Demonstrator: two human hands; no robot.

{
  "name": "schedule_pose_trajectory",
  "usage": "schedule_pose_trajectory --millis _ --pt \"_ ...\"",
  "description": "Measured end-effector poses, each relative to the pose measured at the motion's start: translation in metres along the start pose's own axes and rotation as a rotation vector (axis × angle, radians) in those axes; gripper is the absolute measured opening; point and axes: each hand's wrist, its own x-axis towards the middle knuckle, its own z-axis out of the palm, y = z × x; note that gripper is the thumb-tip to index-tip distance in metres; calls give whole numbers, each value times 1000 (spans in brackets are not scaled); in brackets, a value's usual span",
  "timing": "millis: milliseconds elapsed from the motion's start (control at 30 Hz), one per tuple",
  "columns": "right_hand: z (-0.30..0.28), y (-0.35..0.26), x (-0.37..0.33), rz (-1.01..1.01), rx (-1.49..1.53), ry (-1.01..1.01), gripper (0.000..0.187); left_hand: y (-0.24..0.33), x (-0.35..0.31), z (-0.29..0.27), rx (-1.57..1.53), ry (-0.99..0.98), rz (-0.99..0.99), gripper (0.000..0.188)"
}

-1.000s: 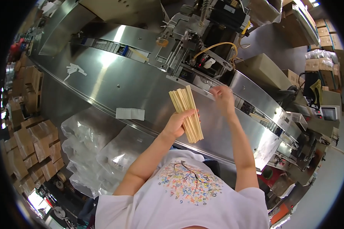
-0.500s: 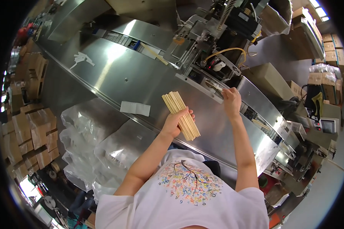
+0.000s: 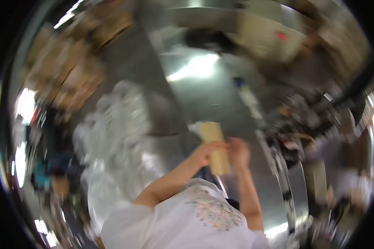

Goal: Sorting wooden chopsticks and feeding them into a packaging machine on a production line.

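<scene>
A bundle of pale wooden sticks, which look like chopsticks, stands out in front of my chest. My left hand is closed around its middle. Close against the bundle's right side is my right hand, smeared by motion, so its fingers and anything in them cannot be made out. Beneath both hands runs the shiny metal worktop. A whitish patch shows beside the bundle's upper end, probably the paper on the worktop, too blurred to be sure.
Clear plastic bags are heaped to the left of the worktop. Stacked cardboard boxes stand at the far left. Blurred machinery lines the right side, next to a narrow channel in the worktop. A beige box-like unit stands at the back.
My view has swung to the left and blurred. My right hand has come away from the machine's slot to the bundle's side. The left hand keeps its hold on the sticks.
</scene>
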Motion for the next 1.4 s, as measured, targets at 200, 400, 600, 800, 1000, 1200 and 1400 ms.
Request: schedule_pose_trajectory --millis 200,400,600,800,1000,1200,1400 --pt "65 -13 19 -63 -237 -131 19 115 27 -18 -6 171 -3 21" --pt "86 -83 97 447 494 104 10 203 54 -50 55 203 -82 23" --pt "113 -109 199 450 423 145 12 274 99 -52 55 80 -135 18" --pt "106 -15 316 322 -157 492 14 305 126 -58 65 215 -49 22" --pt "130 17 417 245 -329 328 16 327 144 -54 113 260 -110 22" --pt "129 7 405 367 -272 334 14 372 164 -57 133 250 -119 20" --pt "132 -8 441 255 -274 447 14 421 193 -66 106 101 -249 20"
